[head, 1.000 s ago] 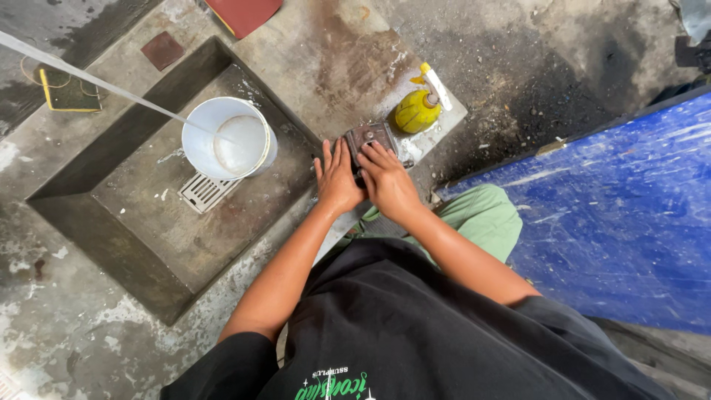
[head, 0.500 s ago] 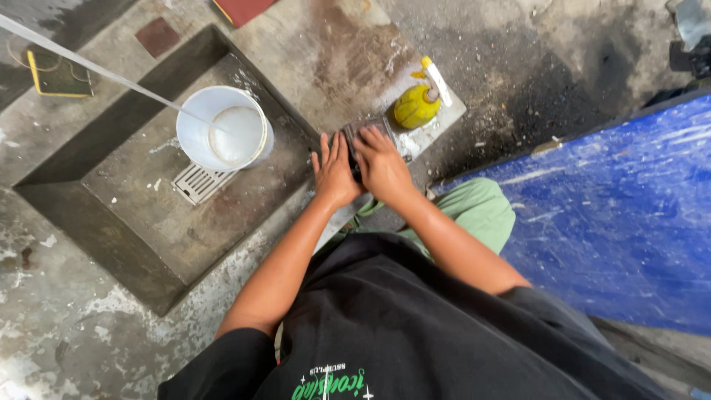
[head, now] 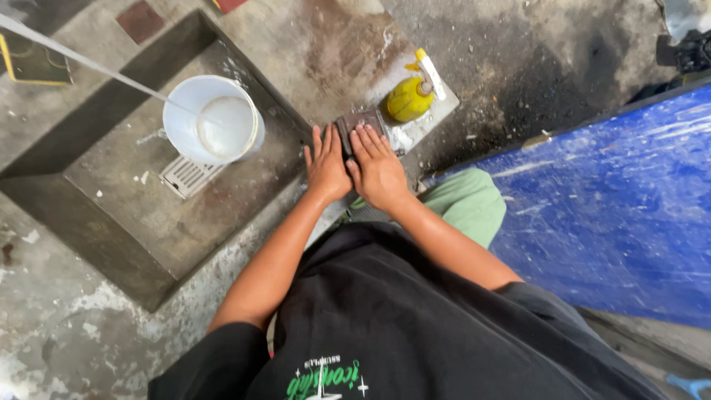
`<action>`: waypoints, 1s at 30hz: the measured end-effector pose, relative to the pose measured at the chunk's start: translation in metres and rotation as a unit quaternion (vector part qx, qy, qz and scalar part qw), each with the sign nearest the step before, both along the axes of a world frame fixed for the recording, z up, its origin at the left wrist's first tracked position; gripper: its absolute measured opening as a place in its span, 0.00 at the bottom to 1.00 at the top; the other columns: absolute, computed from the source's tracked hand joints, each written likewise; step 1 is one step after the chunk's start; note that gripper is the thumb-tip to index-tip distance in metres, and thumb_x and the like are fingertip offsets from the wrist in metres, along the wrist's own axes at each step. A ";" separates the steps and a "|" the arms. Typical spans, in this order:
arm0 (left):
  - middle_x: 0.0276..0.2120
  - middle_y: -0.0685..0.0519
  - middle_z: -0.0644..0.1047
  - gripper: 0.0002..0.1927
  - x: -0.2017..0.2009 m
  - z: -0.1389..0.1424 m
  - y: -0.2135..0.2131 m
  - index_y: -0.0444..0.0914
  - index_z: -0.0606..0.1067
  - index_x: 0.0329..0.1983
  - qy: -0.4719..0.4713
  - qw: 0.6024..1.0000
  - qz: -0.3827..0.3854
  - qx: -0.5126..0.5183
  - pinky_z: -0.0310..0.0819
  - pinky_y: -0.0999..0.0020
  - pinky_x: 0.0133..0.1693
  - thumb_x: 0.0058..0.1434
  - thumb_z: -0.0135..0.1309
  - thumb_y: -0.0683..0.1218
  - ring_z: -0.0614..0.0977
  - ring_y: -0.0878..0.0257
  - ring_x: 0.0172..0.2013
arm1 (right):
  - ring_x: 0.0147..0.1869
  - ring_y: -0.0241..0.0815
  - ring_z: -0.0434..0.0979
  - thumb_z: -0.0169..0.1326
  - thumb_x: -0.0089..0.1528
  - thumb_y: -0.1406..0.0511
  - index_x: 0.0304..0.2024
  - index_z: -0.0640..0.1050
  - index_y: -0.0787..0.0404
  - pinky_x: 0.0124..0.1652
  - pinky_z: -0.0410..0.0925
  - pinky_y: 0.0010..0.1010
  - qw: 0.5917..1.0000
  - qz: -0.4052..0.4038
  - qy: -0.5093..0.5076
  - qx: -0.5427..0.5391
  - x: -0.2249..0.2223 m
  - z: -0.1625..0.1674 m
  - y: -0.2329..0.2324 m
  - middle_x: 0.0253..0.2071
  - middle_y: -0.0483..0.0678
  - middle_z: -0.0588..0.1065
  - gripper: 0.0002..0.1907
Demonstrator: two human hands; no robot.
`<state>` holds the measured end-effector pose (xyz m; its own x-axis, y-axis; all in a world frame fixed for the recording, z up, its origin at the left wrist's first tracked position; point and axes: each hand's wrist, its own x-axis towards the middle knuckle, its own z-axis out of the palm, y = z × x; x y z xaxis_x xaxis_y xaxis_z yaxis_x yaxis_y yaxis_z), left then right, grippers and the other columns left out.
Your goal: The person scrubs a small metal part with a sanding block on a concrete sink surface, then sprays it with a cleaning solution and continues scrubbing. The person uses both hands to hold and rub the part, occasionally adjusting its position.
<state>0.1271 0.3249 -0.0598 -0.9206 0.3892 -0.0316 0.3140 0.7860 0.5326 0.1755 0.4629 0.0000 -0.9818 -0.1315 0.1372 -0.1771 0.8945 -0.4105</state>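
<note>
A: Where do the hands sit?

B: Both lie flat, side by side, on a small dark rectangular block [head: 361, 124] at the edge of a pale slab [head: 429, 118] on the concrete floor [head: 355, 44]. The left hand [head: 326, 164] covers the block's near-left corner; the right hand [head: 376, 164] covers more of its top.

A: Is either grip closed on it?

B: No. The fingers of both hands are stretched out and spread a little, palms down, pressing on the block rather than clamped round it. Nothing is held in either hand.

A: Which way does the block lie from the hands?

B: Directly under the fingertips and just beyond them, on the far side. Only its far end shows, so I cannot tell its long axis for certain; it seems to run away from the person, along the fingers. The right hand is the nearer to its middle.

A: What stands about it?

B: Just beyond the block, on the slab to the right, stands a yellow pump bottle [head: 409, 98] with a white nozzle, close to the block but not touching the hands. To the left, a sunken concrete basin [head: 104, 215] holds a white bucket [head: 215, 118], into which a thin stream of water [head: 81, 63] falls from the far left. A metal drain grate [head: 185, 176] lies beside the bucket. On the right is a blue surface [head: 615, 215].
</note>
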 end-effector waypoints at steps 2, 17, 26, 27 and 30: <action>0.78 0.48 0.47 0.57 -0.003 0.010 0.001 0.40 0.46 0.79 -0.133 0.991 0.000 -0.023 0.35 0.37 0.71 0.53 0.63 0.61 0.37 0.47 0.78 | 0.78 0.59 0.58 0.49 0.68 0.56 0.69 0.66 0.69 0.72 0.53 0.49 0.999 -0.001 0.023 0.022 -0.025 0.003 -0.003 0.73 0.62 0.63 0.32; 0.77 0.46 0.49 0.68 0.000 0.010 0.000 0.36 0.46 0.77 -0.138 0.990 0.008 0.027 0.36 0.34 0.69 0.41 0.69 0.64 0.39 0.47 0.77 | 0.78 0.62 0.56 0.51 0.67 0.51 0.71 0.63 0.71 0.72 0.51 0.51 0.999 -0.025 -0.024 0.021 -0.021 0.004 0.018 0.73 0.64 0.60 0.39; 0.77 0.43 0.48 0.76 -0.002 0.023 -0.003 0.33 0.44 0.77 -0.133 0.991 0.001 0.023 0.36 0.36 0.70 0.36 0.71 0.71 0.38 0.47 0.77 | 0.70 0.59 0.74 0.50 0.66 0.71 0.66 0.69 0.66 0.66 0.68 0.40 0.943 -0.085 -0.006 -0.321 -0.006 -0.010 0.047 0.67 0.60 0.72 0.24; 0.77 0.42 0.47 0.77 -0.003 0.023 -0.003 0.32 0.44 0.77 -0.133 0.991 -0.001 0.024 0.35 0.36 0.70 0.35 0.71 0.73 0.38 0.47 0.76 | 0.69 0.58 0.76 0.50 0.68 0.72 0.63 0.70 0.66 0.66 0.69 0.39 0.926 -0.093 0.035 -0.365 -0.014 -0.013 0.047 0.66 0.58 0.74 0.20; 0.77 0.44 0.48 0.78 -0.003 0.022 -0.002 0.33 0.45 0.77 -0.140 0.990 0.007 0.022 0.36 0.35 0.69 0.33 0.71 0.73 0.38 0.47 0.77 | 0.66 0.52 0.81 0.55 0.68 0.71 0.57 0.77 0.60 0.64 0.73 0.36 0.945 -0.134 0.073 -0.290 -0.034 -0.020 0.041 0.62 0.53 0.78 0.15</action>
<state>0.1243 0.3229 -0.0377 -0.8834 0.3830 -0.2700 0.1381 0.7634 0.6310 0.1415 0.5043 -0.0199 -0.9342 0.2586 0.2456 -0.0681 0.5468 -0.8345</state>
